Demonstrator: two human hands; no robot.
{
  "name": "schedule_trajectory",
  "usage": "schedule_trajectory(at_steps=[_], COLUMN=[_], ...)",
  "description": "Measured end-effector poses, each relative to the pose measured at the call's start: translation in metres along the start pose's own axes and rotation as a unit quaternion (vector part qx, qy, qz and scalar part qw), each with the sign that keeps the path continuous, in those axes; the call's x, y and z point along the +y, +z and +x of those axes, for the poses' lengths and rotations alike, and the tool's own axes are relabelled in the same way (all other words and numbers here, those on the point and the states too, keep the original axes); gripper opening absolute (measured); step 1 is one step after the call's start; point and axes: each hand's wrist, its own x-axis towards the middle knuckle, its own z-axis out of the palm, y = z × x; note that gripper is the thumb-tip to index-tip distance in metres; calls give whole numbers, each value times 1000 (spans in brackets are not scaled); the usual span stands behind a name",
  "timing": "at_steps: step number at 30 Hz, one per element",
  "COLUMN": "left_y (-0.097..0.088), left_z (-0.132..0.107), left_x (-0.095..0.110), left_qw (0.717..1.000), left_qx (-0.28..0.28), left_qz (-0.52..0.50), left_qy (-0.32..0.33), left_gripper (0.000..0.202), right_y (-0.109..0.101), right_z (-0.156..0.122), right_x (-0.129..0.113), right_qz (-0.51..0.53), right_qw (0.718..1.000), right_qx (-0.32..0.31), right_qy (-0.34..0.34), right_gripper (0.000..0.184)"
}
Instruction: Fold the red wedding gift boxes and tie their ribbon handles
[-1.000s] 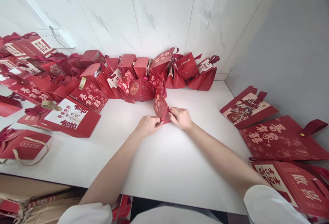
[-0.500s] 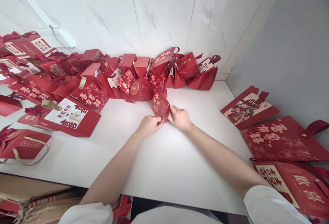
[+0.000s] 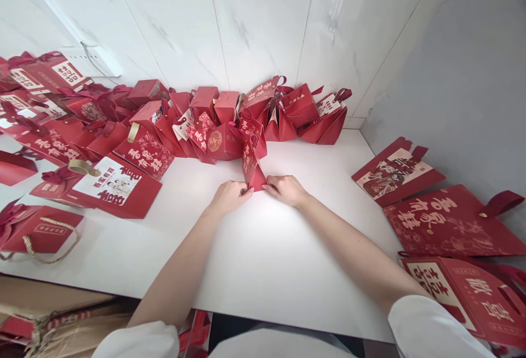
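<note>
A small red gift box (image 3: 255,176) with gold lettering stands upright on the white table, its narrow triangular side facing me. My left hand (image 3: 230,196) is closed at the lower left corner of this box, fingers pinched against the card. At the lower right corner, my right hand (image 3: 286,190) is closed too, with thumb and fingertips on the edge. The fingertips partly hide both corners. Right behind, another patterned red box (image 3: 249,126) in the row touches or nearly touches it.
Many red gift boxes line the tiled wall (image 3: 263,18). A larger box with a white label (image 3: 142,196) and a rope-handled box (image 3: 53,226) stand left. Several red bags, one with gold characters (image 3: 447,224), lie right against a grey panel. Cardboard (image 3: 49,298) is below the table's left edge.
The gift box has turned so its narrow side faces me, and it sits slightly further left. My hands have shifted left with it, now at its two lower corners.
</note>
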Motion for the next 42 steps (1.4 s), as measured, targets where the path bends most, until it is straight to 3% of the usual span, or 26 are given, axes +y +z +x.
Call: schedule_trajectory(at_steps=[7, 18, 39, 42], left_y=[1, 6, 7, 5], left_z=[-1, -3, -2, -2], left_x=[1, 10, 11, 8], left_qw=[999, 997, 998, 997], left_qx=[0, 1, -12, -21], left_qz=[30, 30, -8, -18], left_qy=[32, 68, 65, 68], left_gripper=[44, 40, 36, 35], right_y=[-2, 0, 3, 1], right_z=[-2, -1, 0, -2], right_x=[-1, -7, -12, -5], right_qz=[-7, -39, -64, -34], right_qw=[1000, 997, 995, 998], right_qx=[0, 8, 42, 39], right_qy=[-14, 64, 67, 39], right_gripper=[27, 26, 33, 33])
